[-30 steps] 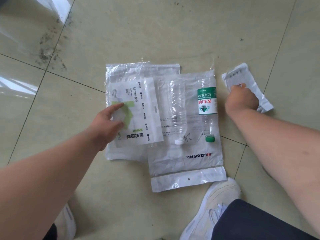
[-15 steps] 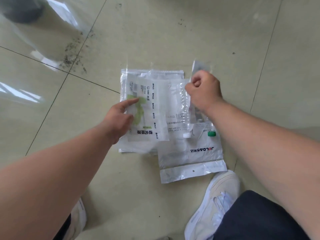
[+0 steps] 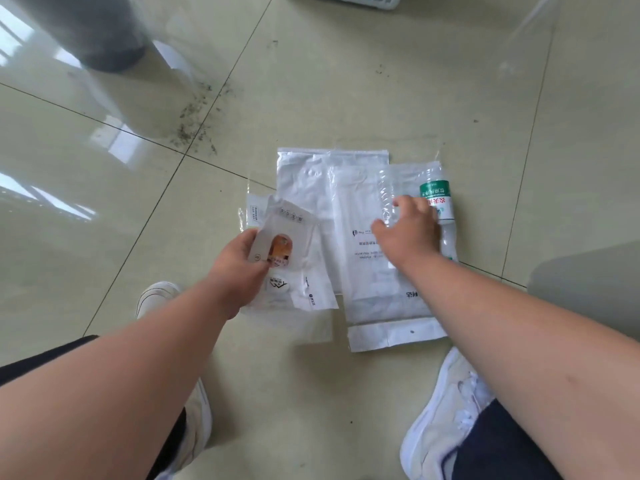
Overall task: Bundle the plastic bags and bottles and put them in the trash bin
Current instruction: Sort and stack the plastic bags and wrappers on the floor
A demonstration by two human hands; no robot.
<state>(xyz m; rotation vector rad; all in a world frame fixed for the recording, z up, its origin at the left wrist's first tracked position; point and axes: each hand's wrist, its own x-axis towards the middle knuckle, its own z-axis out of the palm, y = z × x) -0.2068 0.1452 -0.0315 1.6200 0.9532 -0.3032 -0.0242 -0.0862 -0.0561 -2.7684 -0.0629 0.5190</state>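
Note:
Two flat white plastic bags lie overlapped on the tiled floor: a large one (image 3: 381, 306) in front and another (image 3: 304, 178) behind it. An unlabelled clear bottle (image 3: 386, 188) and a green-labelled bottle (image 3: 437, 199) lie side by side on the large bag. My right hand (image 3: 407, 233) rests palm down across both bottles with fingers spread. My left hand (image 3: 239, 268) pinches a stack of small white packets (image 3: 294, 233) at their left edge, over the left side of the bags. The top packet shows an orange picture.
A dark round bin (image 3: 104, 39) stands at the far left, with dirt specks (image 3: 194, 126) on the tiles beside it. The edge of a pale slotted basket (image 3: 346, 1) shows at the top. My white shoes (image 3: 446, 403) flank the bags near me.
My right hand brought the small bag from the right over to the pile, let it go and now lies on the bottles. The left hand has lifted the small packets toward the left.

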